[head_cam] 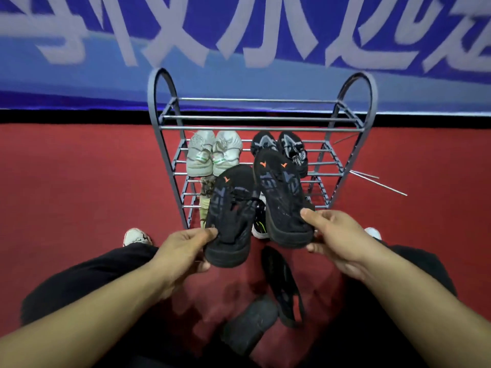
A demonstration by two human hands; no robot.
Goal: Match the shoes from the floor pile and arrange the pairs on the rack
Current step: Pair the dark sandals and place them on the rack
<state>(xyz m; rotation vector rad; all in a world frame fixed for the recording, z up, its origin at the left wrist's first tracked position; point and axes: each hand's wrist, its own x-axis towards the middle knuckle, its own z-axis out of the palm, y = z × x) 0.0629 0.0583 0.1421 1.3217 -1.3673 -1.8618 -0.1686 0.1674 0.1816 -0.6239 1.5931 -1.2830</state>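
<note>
gripping black shoe (228, 221) in left hand (183, 251); right hand (337, 240) gripping its mate (281, 197).

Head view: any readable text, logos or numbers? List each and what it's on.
Banner on the wall: large white characters, cropped and motion-blurred, not readable.
Black shoe in the left hand: small orange chevron mark near the toe; grey lettering along the upper, too blurred to read.
Black shoe in the right hand: two orange chevron marks; grey lettering, likewise unreadable.
White pair on the rack: green-and-red heel tabs, no legible text.
No numbers visible.
</note>
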